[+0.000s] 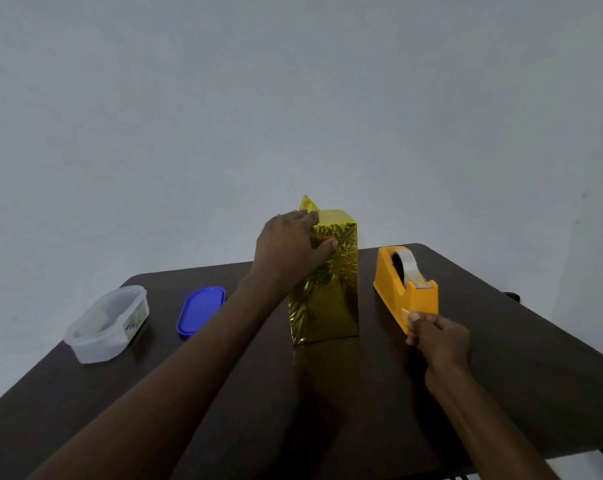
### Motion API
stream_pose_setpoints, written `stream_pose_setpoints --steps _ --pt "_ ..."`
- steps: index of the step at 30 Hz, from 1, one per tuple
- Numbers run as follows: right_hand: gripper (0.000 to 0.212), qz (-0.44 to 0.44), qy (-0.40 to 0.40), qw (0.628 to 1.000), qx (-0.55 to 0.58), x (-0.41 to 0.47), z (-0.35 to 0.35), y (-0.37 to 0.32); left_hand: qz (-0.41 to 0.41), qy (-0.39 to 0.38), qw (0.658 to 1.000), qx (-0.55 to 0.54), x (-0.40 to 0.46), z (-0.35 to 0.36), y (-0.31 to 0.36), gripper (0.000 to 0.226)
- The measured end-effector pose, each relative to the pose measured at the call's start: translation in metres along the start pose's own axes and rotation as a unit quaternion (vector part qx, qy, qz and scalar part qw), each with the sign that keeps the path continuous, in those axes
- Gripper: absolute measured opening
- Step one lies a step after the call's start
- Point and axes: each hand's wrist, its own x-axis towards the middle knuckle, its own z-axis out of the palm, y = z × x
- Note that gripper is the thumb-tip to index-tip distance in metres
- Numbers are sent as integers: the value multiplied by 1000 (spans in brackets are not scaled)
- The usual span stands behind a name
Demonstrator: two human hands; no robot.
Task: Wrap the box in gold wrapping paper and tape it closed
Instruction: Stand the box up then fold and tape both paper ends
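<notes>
One gold-wrapped box (327,282), one tape dispenser (402,292) at 3 o'clock of it, one clear tub (107,323), one blue lid (200,310), two hands.

Left hand (288,245) hides the box's (331,285) upper left side
</notes>
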Motion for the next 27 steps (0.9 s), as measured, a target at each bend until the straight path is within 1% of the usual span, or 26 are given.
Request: stream_pose_setpoints --steps 2,4,6,8,11,13,15,18,22,24,27 --pt "6 -37 -23 999 -18 -1 -1 -10 -1 -4 1000 9 0 -2 -1 68" --pt "10 -95 -69 993 -30 1 -2 -33 1 -12 1000 11 2 -2 0 68" --pt "13 -170 -116 978 -41 0 5 -66 1 -12 1000 11 2 -1 -2 67" --pt "11 -259 -147 954 -45 -5 10 -106 4 -16 1000 9 3 1 -2 66" --pt "7 -358 -249 899 -45 -10 27 -165 -10 -23 1000 15 3 2 -3 70" --pt "6 -392 -322 858 -82 -6 43 -194 -21 -31 999 19 3 2 -2 72" --pt "6 -424 -372 814 -142 -1 63 -214 -37 -44 998 23 1 1 -1 74" --pt "5 -463 -423 743 -234 4 93 -235 -70 -67 995 21 0 -4 1 78" --pt "5 -478 -489 643 -345 10 129 -251 -85 -90 992 16 0 -8 6 83" --pt "6 -481 -505 605 -383 14 143 -254 -89 -97 991 7 -1 -7 8 84" --pt "6 -473 -516 570 -430 19 161 -255 -88 -101 991 5 0 -5 6 85"
